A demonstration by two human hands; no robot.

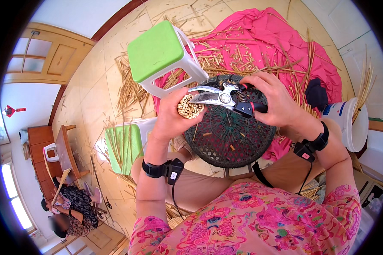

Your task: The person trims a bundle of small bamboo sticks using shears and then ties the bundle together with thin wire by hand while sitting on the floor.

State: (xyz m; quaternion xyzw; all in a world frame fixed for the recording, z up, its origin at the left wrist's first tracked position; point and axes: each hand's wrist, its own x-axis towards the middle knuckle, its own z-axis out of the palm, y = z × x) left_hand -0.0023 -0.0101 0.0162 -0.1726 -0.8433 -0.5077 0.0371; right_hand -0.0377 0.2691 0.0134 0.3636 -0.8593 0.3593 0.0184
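Observation:
My left hand (173, 117) is wrapped round a tight bundle of straw stalks (190, 107), its pale cut ends facing up. My right hand (278, 100) grips a pair of pruning shears (225, 98) by the black and red handles. The shears' blades are spread apart and point left, with their tips over the edge of the bundle. Beneath both hands stands a round dark mesh-topped stool (253, 146), with a few short stalk pieces lying on it. Each wrist wears a black strap with a small box.
A pink cloth (327, 76) strewn with cut stalks covers the floor beyond the stool. Two green-topped stools, one upper (155, 51) and one lower (123, 146), stand to the left. A white bucket (340, 119) is at right. Far left, a person (78, 212) sits with long stalks.

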